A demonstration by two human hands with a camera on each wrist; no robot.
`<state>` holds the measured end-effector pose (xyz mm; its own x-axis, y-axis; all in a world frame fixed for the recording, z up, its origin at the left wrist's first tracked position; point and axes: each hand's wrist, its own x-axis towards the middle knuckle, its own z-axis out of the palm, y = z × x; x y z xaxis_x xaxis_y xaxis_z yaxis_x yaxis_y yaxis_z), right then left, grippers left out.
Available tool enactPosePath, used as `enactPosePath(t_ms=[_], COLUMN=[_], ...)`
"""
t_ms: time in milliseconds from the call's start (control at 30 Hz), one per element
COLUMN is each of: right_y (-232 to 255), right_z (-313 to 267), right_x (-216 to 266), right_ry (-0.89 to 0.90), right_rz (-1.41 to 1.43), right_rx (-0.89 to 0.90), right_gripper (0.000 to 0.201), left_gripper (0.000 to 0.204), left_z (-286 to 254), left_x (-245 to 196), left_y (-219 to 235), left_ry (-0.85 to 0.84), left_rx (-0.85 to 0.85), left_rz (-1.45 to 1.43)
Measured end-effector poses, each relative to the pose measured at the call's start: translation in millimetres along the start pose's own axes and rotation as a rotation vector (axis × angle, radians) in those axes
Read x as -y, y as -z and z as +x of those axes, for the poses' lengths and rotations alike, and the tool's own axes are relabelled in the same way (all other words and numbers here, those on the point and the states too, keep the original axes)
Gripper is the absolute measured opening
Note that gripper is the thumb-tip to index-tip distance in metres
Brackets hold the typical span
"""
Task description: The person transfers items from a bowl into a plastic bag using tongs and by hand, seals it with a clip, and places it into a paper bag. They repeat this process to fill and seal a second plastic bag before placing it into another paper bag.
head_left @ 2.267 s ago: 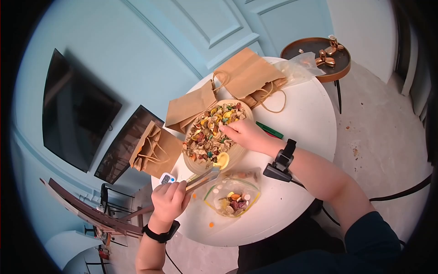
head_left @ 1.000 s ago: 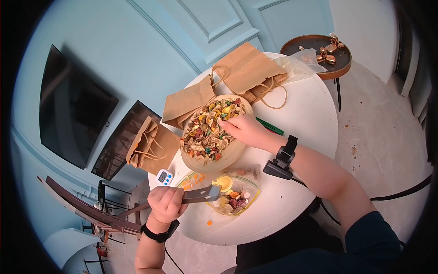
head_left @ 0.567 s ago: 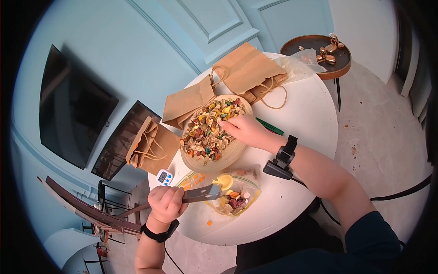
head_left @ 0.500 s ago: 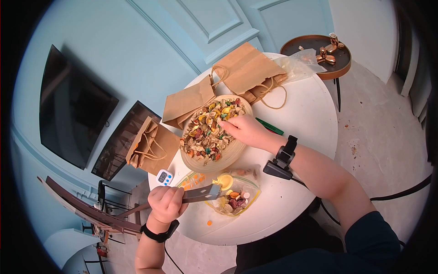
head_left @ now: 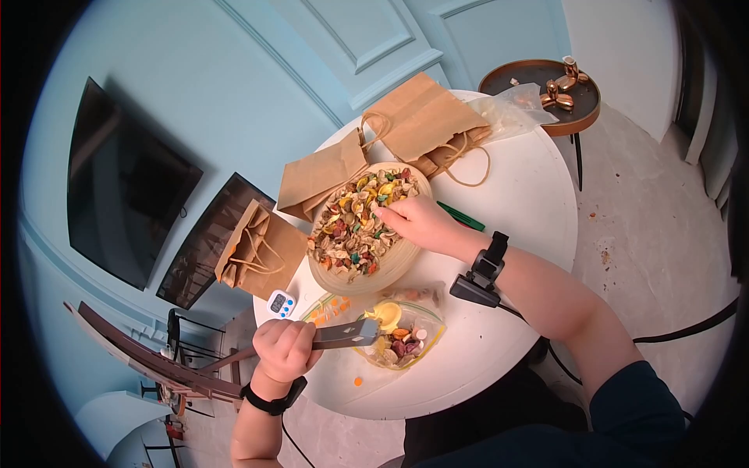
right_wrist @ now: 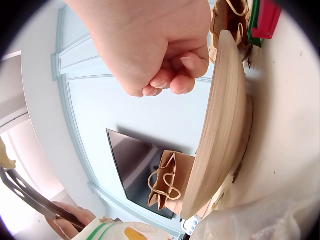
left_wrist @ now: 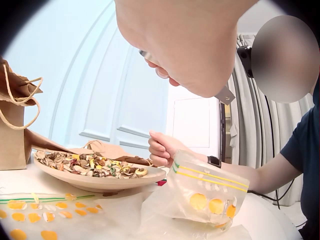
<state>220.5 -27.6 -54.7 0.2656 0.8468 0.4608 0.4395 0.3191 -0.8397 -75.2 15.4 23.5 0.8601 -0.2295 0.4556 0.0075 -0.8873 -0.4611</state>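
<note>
My left hand (head_left: pixel 285 349) grips a pair of metal tongs (head_left: pixel 343 334), whose tips reach over the clear zip bag (head_left: pixel 425 327). A yellow dried piece (head_left: pixel 386 313) shows at the tips, above several dried pieces (head_left: pixel 402 343) in the bag. My right hand (head_left: pixel 425 225) stays over the near right side of the round wooden plate (head_left: pixel 351 284), heaped with potpourri (head_left: pixel 355 226). In the right wrist view the fingers (right_wrist: pixel 182 84) of that hand curl in toward the palm, with nothing visible in them. The tongs are mostly hidden behind the left hand (left_wrist: pixel 185 45) in the left wrist view.
Brown paper bags (head_left: pixel 421 117) stand behind and left of the plate. A white timer (head_left: pixel 281 303) lies by the left table edge, near a flat bag with orange spots (left_wrist: pixel 50 215). A green object (head_left: pixel 460 215) lies right of the plate; an orange disc (head_left: pixel 358 381) lies in front.
Since 2.3 s ago my left hand has brought the tongs from the plate's near edge back over the zip bag, along with the yellow piece. The right hand has hardly moved.
</note>
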Motion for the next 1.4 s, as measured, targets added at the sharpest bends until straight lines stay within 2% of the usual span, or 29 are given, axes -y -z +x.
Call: enactPosePath(t_ms=[433, 533, 600, 733, 1100, 1400], right_y=[-3, -3, -3, -5, -5, -5], right_z=[2, 1, 1, -1, -1, -1], right_x=[-6, -5, -3, 3, 6, 6], right_ry=[-0.011, -0.014, -0.032, -0.052, -0.133, -0.139], right_rz=[-0.038, -0.033, -0.024, -0.035, 0.004, -0.004], right_rx=[-0.006, -0.014, -0.003, 0.023, 0.079, 0.095], right_gripper=[0.046, 0.047, 0.048, 0.047, 0.044, 0.044], left_gripper=[0.035, 0.031, 0.021, 0.019, 0.025, 0.031], left_z=[-4, -6, -1, -3, -11, -18], left_x=[1, 3, 4, 5, 22, 22], left_y=[-4, -7, -6, -5, -10, -7], left_ry=[0.015, 0.034, 0.014, 0.003, -0.060, -0.023], left_rx=[-0.042, -0.063, -0.096, -0.072, -0.070, -0.075], left_rz=[0.003, -0.013, -0.023, -0.033, -0.113, -0.176])
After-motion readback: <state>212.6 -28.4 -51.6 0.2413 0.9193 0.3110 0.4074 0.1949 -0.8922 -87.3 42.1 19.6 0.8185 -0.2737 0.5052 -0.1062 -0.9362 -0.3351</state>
